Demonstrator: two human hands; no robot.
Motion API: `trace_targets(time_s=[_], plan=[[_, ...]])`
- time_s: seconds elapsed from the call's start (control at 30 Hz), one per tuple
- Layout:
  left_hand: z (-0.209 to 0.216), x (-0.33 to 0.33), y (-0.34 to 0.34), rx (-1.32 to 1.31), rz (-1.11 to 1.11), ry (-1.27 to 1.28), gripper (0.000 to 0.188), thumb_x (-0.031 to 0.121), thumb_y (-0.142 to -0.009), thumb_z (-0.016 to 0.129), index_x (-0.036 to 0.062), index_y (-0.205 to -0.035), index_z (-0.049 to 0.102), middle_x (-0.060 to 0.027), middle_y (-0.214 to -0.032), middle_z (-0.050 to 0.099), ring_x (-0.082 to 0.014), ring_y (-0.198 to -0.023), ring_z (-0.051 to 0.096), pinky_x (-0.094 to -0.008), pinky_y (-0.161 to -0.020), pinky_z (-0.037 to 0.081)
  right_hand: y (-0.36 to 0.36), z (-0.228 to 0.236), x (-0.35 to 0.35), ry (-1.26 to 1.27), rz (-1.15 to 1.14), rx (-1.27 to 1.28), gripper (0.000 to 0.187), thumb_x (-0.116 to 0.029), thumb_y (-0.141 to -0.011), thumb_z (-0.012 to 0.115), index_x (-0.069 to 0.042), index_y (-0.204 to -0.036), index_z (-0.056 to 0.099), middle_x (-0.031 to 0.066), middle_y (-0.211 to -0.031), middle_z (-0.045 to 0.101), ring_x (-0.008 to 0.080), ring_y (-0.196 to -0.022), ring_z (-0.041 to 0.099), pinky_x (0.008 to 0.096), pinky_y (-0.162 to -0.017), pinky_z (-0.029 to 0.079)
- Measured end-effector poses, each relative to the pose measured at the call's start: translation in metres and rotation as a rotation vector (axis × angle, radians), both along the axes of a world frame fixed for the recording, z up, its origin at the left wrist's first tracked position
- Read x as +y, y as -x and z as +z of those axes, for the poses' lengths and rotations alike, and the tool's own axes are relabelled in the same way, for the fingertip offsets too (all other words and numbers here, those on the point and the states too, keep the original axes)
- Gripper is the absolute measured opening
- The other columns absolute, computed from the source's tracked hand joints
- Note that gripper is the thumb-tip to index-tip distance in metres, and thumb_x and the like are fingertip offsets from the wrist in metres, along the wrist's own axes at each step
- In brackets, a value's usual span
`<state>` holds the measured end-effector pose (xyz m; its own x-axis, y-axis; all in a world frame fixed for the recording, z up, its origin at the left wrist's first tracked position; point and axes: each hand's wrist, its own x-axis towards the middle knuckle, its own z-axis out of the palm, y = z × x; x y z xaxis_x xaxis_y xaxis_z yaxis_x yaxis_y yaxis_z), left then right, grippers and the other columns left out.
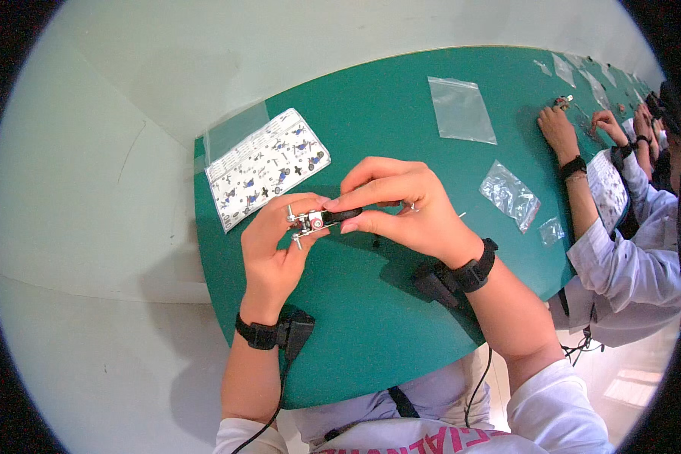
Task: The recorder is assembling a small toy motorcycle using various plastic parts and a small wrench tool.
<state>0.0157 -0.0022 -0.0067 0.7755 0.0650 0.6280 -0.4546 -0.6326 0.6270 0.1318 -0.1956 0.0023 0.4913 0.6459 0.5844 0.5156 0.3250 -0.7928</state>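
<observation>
Between my two hands, above the green table, is a small metal model assembly (308,222) with silver bolts, a reddish round part and a black wheel (343,215) at its right side. My left hand (271,240) is closed around the metal end, with bolt ends sticking out past the fingers. My right hand (401,200) pinches the black wheel between thumb and fingers. A small silver piece shows by the curled fingers of the right hand; I cannot make out what it is. A printed instruction sheet (268,170) with small model drawings lies beyond my left hand.
On the green table (371,333) lie a flat clear zip bag (462,110), a crumpled clear bag (509,195) and a smaller clear packet (551,231). At the right, another person's hand (558,135) rests near small parts, with more people beyond. A pale wall (113,227) borders the left side.
</observation>
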Motion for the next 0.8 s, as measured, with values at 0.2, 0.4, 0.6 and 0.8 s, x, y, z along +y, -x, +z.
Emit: trace_targets(time_s=[0.2,0.4,0.6,0.8], plan=[[0.003,0.002,0.001,-0.059,0.019,-0.085,0.042,-0.011,-0.072,0.075,0.0055,-0.110,0.071,-0.0089,-0.108,0.074,-0.0258,-0.095,0.070,-0.0344,-0.083,0.056,0.007,0.006,0.000,-0.015,-0.080,-0.165,0.030,-0.001,-0.075,0.085,-0.007,-0.104,0.080,0.0088,-0.099,0.072,0.0203,-0.089,0.070,0.0299,-0.076,0.056],[0.010,0.001,0.000,-0.178,0.063,-0.202,0.044,-0.010,-0.067,0.074,0.0074,-0.108,0.075,-0.0056,-0.106,0.075,-0.0237,-0.086,0.068,-0.0336,-0.074,0.054,0.005,0.005,0.003,-0.019,-0.064,-0.144,0.026,0.001,-0.075,0.083,-0.006,-0.100,0.078,0.0092,-0.100,0.073,0.0209,-0.089,0.072,0.0298,-0.075,0.057],[0.012,-0.001,0.001,-0.182,0.099,-0.219,0.041,-0.007,-0.067,0.073,0.0077,-0.105,0.078,-0.0047,-0.102,0.074,-0.0227,-0.081,0.067,-0.0330,-0.070,0.053,0.007,0.007,0.000,0.047,-0.006,0.053,0.023,0.000,-0.078,0.082,-0.005,-0.099,0.078,0.0057,-0.097,0.074,0.0132,-0.084,0.068,0.0242,-0.064,0.047],[0.008,0.000,0.002,-0.157,0.109,-0.202,0.045,-0.009,-0.064,0.070,0.0081,-0.105,0.079,-0.0053,-0.101,0.074,-0.0234,-0.079,0.066,-0.0333,-0.069,0.054,0.008,0.008,-0.001,0.089,0.004,0.112,0.022,-0.002,-0.079,0.082,-0.007,-0.100,0.079,0.0035,-0.095,0.073,0.0101,-0.077,0.063,0.0232,-0.059,0.041]])
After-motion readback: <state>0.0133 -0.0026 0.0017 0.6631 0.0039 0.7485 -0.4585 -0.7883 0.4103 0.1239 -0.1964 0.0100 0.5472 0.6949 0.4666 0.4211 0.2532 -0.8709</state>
